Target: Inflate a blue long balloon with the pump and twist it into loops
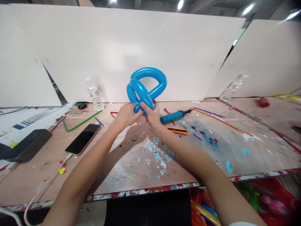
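A blue modelling balloon (pixel 162 75), bent into several loops, is held up over the middle of the table. My left hand (pixel 128 115) is closed around its lower left end. On the lower right side my right hand (pixel 152 114) grips the same balloon, with the thumb laid against a loop. The fingertips of both hands are partly hidden behind the balloon. Just right of my right hand lies a teal balloon pump (pixel 172 117) with a black nozzle. An orange utility knife (pixel 180 131) rests partly behind my right forearm.
A smartphone (pixel 82 139), a green uninflated balloon (pixel 82 121) and a water bottle (pixel 94 94) are on the left. Another bottle (pixel 234 88) leans against the white panel (pixel 113 47). Orange and purple balloons (pixel 221 119) lie right on the paint-stained table (pixel 131 166).
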